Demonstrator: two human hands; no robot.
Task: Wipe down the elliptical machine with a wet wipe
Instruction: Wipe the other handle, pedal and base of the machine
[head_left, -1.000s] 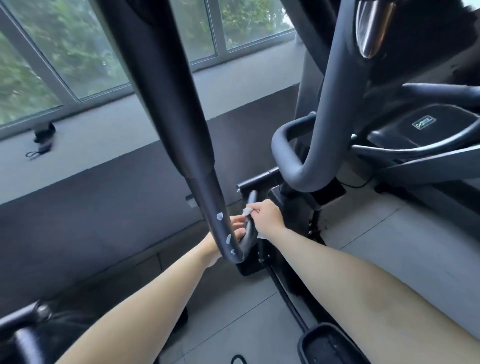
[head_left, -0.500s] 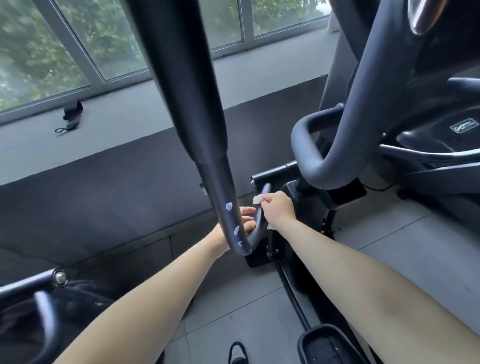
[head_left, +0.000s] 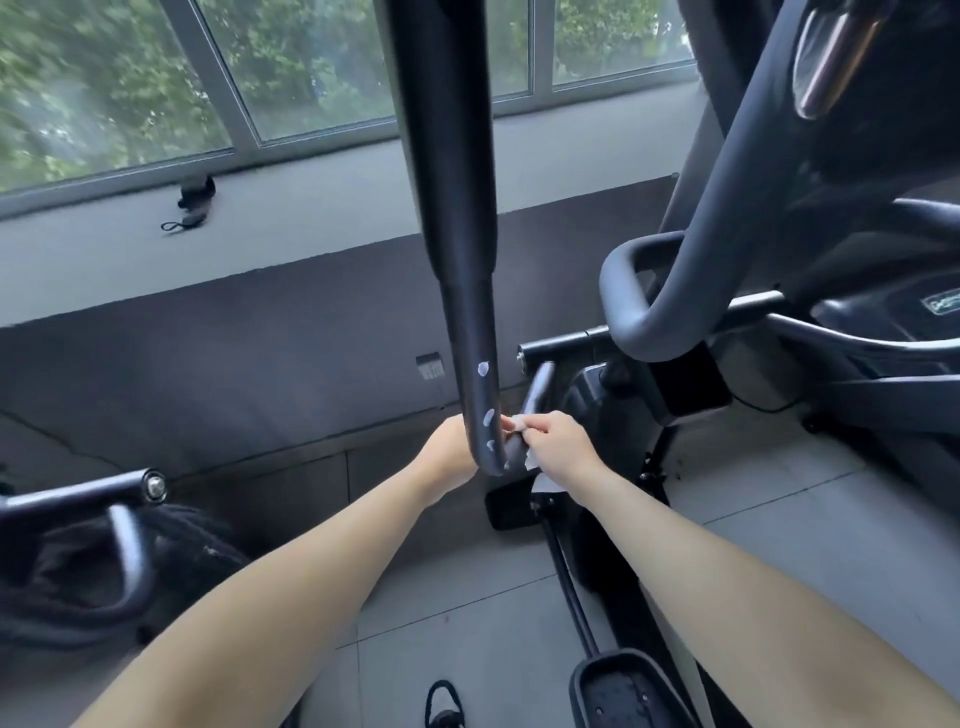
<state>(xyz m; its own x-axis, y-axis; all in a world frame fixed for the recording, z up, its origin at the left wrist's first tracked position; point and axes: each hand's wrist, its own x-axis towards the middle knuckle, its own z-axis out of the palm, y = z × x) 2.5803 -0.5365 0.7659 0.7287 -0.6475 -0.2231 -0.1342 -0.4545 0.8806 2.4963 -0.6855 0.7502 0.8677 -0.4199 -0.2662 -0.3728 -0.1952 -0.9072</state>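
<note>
A thick black swing arm (head_left: 452, 218) of the elliptical machine hangs down the middle of the view, with white chips near its curved lower end. Behind that end, my left hand (head_left: 449, 449) is partly hidden; its fingertips reach the white wet wipe (head_left: 530, 460). My right hand (head_left: 558, 441) pinches the wipe against a thin black bar (head_left: 535, 392) just right of the arm. Part of the wipe hangs below my right wrist.
The elliptical's grey handlebar loop (head_left: 639, 312), housing and foot pedal (head_left: 623, 691) fill the right side. Another machine's black frame (head_left: 104, 525) stands at the left. A grey wall with a window ledge carrying a small black object (head_left: 195, 200) lies ahead. The floor is grey tile.
The view has swung so the swing arm now hangs nearly upright. My right hand has slid slightly down the thin bar with the wipe; my left hand stays behind the arm's end.
</note>
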